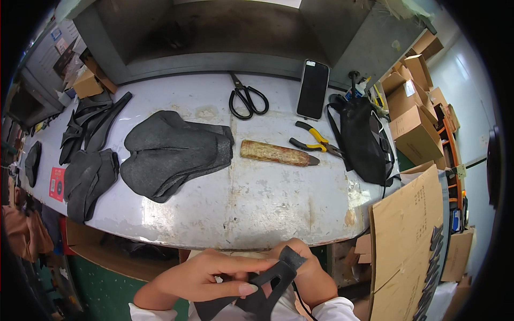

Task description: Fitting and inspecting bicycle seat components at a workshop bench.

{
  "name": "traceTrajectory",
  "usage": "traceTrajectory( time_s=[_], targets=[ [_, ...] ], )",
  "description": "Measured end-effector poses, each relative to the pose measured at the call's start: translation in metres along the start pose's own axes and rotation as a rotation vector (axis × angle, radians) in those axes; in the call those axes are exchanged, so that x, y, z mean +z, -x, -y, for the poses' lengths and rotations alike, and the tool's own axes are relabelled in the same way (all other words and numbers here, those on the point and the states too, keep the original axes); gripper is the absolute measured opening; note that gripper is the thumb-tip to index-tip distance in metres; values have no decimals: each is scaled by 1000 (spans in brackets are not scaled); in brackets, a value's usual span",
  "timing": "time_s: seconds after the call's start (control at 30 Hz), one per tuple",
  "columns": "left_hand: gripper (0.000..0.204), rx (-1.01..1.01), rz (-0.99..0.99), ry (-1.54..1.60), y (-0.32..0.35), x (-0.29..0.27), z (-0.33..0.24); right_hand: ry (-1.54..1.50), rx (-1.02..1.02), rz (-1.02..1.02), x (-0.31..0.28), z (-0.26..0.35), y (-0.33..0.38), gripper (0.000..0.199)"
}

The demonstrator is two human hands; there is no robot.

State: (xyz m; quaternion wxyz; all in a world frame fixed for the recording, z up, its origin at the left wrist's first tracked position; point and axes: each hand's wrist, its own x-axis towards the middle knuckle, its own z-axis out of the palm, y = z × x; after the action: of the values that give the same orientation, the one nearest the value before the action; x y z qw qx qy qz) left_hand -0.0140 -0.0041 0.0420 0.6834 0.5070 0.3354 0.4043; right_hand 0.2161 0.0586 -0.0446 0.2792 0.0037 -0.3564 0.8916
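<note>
Close to my body, below the table's front edge, both hands hold a dark grey, leather-like shoe upper piece with a long slot in it. My left hand is closed on its left part, index finger stretched along the top and thumb beneath. My right hand grips the other side near the squared end; most of its fingers are hidden behind the piece. On the table ahead lies a stack of dark grey cut pieces. A short blade with a worn, wrapped handle lies to its right.
Black-handled scissors, yellow-and-black pliers, a phone and a black bag are on the white table. More grey pieces lie at left. A metal cabinet stands behind; cardboard rises at right.
</note>
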Motion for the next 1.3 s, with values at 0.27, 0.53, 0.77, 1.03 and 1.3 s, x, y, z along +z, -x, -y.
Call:
traceTrajectory(
  time_s=[0.27,0.53,0.77,1.03,1.3],
  targets=[
    [49,-59,76,62,5,-6,13,-302,172,-169,-1,5,2,32],
    [45,-44,3,113,-5,-1,7,403,240,-165,20,28,-3,33],
    [42,16,55,35,-1,-1,11,-326,-9,98,16,10,-10,34],
    [44,-104,-4,-42,-1,2,-4,462,-129,-134,3,14,-9,16],
    [46,-106,3,-48,-3,0,2,136,-43,-321,27,10,-4,30]
  ],
)
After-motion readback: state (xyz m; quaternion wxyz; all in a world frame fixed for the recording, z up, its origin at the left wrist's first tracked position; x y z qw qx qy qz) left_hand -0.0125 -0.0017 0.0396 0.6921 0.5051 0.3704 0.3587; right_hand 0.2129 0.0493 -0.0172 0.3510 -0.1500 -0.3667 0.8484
